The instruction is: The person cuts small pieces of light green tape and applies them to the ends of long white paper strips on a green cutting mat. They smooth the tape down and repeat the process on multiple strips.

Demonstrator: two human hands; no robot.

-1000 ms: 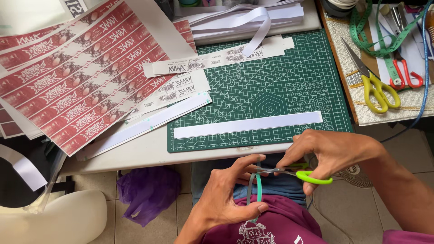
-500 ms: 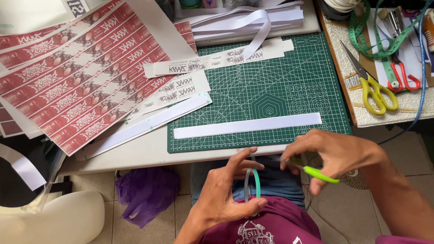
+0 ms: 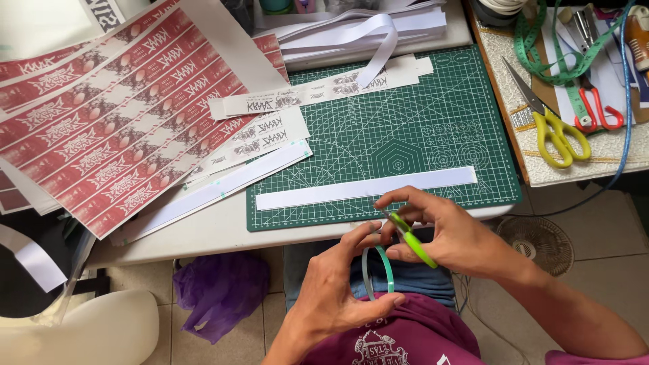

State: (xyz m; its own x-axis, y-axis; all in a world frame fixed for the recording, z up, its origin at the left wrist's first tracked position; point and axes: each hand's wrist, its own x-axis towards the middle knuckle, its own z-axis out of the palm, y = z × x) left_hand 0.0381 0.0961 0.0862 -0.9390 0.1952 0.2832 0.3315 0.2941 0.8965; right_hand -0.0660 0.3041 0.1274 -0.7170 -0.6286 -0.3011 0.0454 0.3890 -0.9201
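Thin teal strip, bent into a narrow loop, sits nearest to me, just above the lap and the maroon shirt. I see the left hand closed around it, thumb under the lower end and fingertips pinching the upper end. Right beside it, the right hand is closed on a small cutter with a lime-green handle, its tip pointing toward the top of the loop. Whether the tip touches the strip I cannot tell.

To do this well, I judge the left fingers should keep the strip taut and steady, with the fingertips out of the tool's path, and the cut should be made slowly in one clean stroke.

Just beyond the hands, at the table edge, lies a green cutting mat with a long white paper strip along its near side. To the left, printed labels in black on white overlap a large sheet of red and white printed labels. Farther back is a stack of white paper bands.

On a side table to the right rest yellow-handled scissors, red-handled pliers and a green measuring tape. On the floor, a purple plastic bag lies left of my knees.
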